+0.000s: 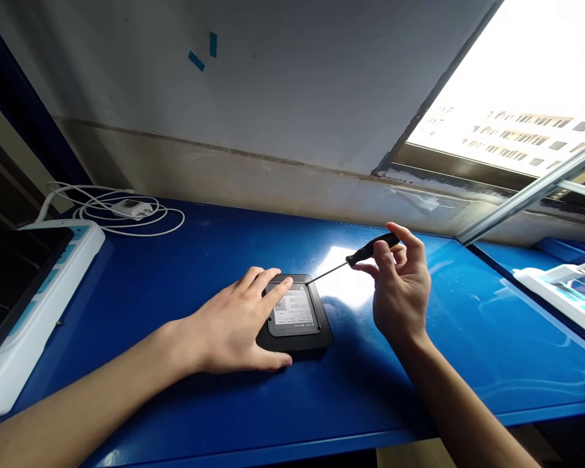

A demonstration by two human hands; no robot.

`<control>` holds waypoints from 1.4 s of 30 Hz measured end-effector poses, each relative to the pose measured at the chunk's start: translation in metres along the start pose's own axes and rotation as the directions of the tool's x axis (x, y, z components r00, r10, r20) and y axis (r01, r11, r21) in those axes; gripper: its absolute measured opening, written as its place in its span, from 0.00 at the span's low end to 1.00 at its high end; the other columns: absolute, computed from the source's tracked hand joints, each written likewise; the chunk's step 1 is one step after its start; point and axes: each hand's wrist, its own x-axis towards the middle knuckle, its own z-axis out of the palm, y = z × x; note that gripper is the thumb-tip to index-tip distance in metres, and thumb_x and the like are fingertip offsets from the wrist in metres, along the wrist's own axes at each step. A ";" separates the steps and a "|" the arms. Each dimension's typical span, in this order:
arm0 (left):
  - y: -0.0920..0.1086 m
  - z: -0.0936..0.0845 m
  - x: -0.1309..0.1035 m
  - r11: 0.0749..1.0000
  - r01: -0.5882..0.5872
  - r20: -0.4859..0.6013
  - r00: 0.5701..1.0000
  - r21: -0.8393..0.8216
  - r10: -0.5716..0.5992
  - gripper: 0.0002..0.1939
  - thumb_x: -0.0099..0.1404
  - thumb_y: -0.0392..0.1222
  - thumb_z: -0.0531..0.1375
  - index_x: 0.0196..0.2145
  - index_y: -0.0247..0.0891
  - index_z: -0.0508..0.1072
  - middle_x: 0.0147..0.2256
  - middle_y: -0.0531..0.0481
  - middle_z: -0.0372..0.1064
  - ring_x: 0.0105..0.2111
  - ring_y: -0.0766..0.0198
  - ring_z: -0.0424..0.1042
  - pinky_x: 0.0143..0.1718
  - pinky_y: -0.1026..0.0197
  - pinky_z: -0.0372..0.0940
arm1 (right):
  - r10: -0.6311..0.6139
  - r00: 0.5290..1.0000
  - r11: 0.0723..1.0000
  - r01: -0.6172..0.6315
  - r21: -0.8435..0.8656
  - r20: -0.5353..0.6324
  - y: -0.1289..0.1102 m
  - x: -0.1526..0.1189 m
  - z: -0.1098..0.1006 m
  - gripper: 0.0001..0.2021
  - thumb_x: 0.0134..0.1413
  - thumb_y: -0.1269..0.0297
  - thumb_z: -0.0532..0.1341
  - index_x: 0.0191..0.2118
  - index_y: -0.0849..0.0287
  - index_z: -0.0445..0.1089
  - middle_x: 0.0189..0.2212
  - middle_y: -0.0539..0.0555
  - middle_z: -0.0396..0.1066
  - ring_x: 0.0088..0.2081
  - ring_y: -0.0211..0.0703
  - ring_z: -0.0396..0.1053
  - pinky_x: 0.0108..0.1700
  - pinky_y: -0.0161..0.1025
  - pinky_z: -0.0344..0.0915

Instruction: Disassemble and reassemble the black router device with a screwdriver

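Note:
A flat black square device (325,328) lies on the blue table, with a white printed label (295,307) on its raised panel. My left hand (238,318) grips the device from its left side, thumb along the near edge and fingers over the far edge and top. In my right hand (400,279) is a screwdriver (373,249) with a black and yellow handle, pinched between thumb and fingers. Its thin shaft slants down to the left, and the tip meets the panel's far right corner. Whether it sits in a screw head is too small to tell.
A white power strip (85,250) with a dark phone-like slab (24,273) on it stands at the left. Behind it lie a white charger (132,208) and coiled cable. Another white power strip (560,292) is at the right, beyond a metal frame (531,188). A wall backs the table.

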 end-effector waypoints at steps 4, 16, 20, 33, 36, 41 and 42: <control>0.001 0.000 0.000 1.000 -0.002 -0.005 1.000 0.004 0.002 0.56 0.59 0.66 0.66 0.74 0.37 0.50 0.73 0.33 0.47 0.71 0.37 0.51 0.65 0.39 0.62 | -0.016 1.000 1.000 0.016 0.005 -0.009 0.000 -0.001 0.000 0.20 0.58 0.54 0.69 0.55 0.47 0.70 0.38 0.48 0.73 0.39 0.41 0.77 0.37 0.41 0.82; -0.001 0.001 0.000 1.000 -0.004 -0.010 1.000 0.019 0.004 0.55 0.59 0.66 0.65 0.74 0.39 0.50 0.73 0.36 0.47 0.72 0.39 0.49 0.65 0.40 0.62 | -0.033 0.999 0.999 0.033 0.026 -0.020 0.001 -0.001 0.001 0.18 0.59 0.56 0.68 0.54 0.47 0.71 0.40 0.49 0.74 0.40 0.41 0.77 0.37 0.41 0.82; 0.001 -0.002 0.000 1.000 0.014 0.020 1.000 0.020 -0.015 0.56 0.59 0.66 0.66 0.74 0.37 0.49 0.73 0.34 0.46 0.72 0.39 0.50 0.65 0.40 0.62 | 0.018 1.000 0.995 -0.019 0.096 0.016 0.004 -0.002 0.001 0.16 0.64 0.55 0.62 0.55 0.46 0.69 0.50 0.52 0.77 0.43 0.45 0.80 0.39 0.46 0.82; 0.004 -0.004 0.001 0.999 0.036 0.045 0.998 0.037 -0.038 0.56 0.60 0.66 0.66 0.75 0.38 0.49 0.74 0.34 0.45 0.72 0.40 0.49 0.66 0.40 0.61 | 0.010 0.996 0.996 -0.002 0.091 -0.089 0.001 -0.004 0.005 0.19 0.62 0.59 0.63 0.57 0.51 0.65 0.41 0.49 0.73 0.30 0.36 0.75 0.31 0.38 0.77; 0.005 -0.005 0.001 0.998 0.038 0.048 0.998 0.039 -0.040 0.56 0.59 0.66 0.66 0.75 0.38 0.48 0.74 0.35 0.45 0.72 0.40 0.48 0.66 0.40 0.61 | -0.034 0.996 0.995 0.041 0.090 -0.084 -0.001 -0.006 0.005 0.16 0.63 0.61 0.61 0.56 0.50 0.67 0.37 0.48 0.71 0.25 0.33 0.69 0.25 0.34 0.72; 0.005 -0.005 0.000 0.999 0.045 0.056 0.997 0.028 -0.047 0.56 0.60 0.65 0.66 0.75 0.38 0.48 0.74 0.35 0.44 0.72 0.39 0.48 0.66 0.39 0.61 | -0.034 0.999 0.998 0.034 0.044 0.006 0.001 -0.010 0.006 0.17 0.60 0.59 0.65 0.55 0.47 0.70 0.34 0.48 0.68 0.26 0.36 0.68 0.21 0.33 0.70; 0.005 -0.005 0.000 0.999 0.044 0.052 0.998 0.028 -0.046 0.56 0.60 0.65 0.67 0.75 0.38 0.48 0.74 0.35 0.45 0.72 0.39 0.48 0.66 0.39 0.61 | -0.038 0.999 0.999 0.037 0.039 0.019 0.001 -0.011 0.006 0.17 0.60 0.59 0.66 0.54 0.46 0.70 0.34 0.48 0.68 0.27 0.37 0.69 0.21 0.33 0.70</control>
